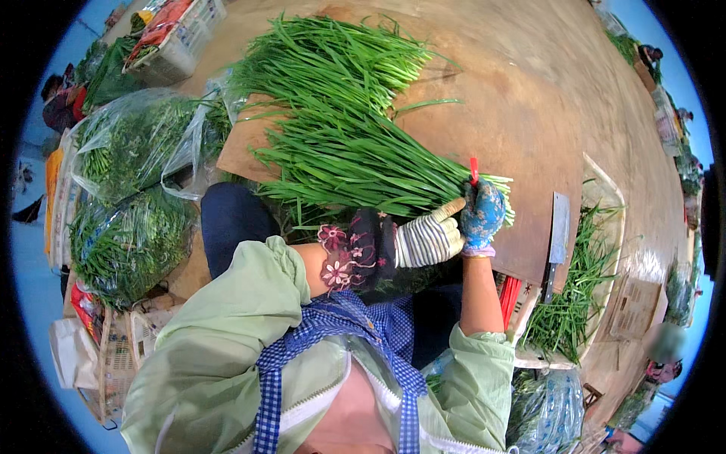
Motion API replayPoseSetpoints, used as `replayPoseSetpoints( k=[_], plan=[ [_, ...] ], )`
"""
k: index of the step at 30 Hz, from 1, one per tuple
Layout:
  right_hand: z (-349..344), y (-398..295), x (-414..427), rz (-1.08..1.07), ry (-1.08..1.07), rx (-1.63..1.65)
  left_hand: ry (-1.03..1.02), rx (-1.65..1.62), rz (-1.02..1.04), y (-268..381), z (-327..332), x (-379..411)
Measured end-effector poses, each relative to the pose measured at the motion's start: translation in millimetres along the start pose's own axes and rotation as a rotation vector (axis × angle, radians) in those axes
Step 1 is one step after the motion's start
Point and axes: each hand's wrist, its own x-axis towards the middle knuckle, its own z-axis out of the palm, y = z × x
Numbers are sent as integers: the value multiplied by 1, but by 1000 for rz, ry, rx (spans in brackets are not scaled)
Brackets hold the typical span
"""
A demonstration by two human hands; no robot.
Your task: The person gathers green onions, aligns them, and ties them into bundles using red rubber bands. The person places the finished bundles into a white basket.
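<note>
A bundle of long green leaves like garlic chives (363, 162) lies across a brown board, its pale cut ends at the right. My right hand (483, 218), in a blue floral glove, is closed over the stems near those ends. A red strip (474, 170) sticks up from its fingertips. My left hand (429, 239), in a striped glove, is beside it at the bundle's near edge. Its index finger points to the right glove and the other fingers curl; what they hold is hidden. Beyond lies a larger heap of the same leaves (334, 57).
A cleaver (557, 238) lies at the right edge of the board (510, 136). Right of it, a white crate (618, 227) holds loose leaf trimmings (573, 289). Red strips (509, 301) hang below the board. Bagged greens (133, 244) stand at the left. Other people are in the background.
</note>
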Motion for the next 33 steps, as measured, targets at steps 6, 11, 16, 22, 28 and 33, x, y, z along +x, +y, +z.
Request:
replayPoseSetpoints(
  k=[6,11,16,22,28,33],
  plan=[
    [-3,-5,6,28,-84,-65,20,45,-61,3,17,-11],
    [-4,-1,7,38,-98,-36,-41,-17,-131,0,20,-3],
    [-5,-2,10,31,-39,85,-25,-12,-243,5,27,-7],
    [-7,-1,8,52,-31,92,-50,-30,-216,7,22,-4],
    [-5,-6,12,76,-57,54,23,-4,-232,3,18,0],
    [-27,-16,14,306,-199,200,182,-37,-374,0,-10,19]
  ],
)
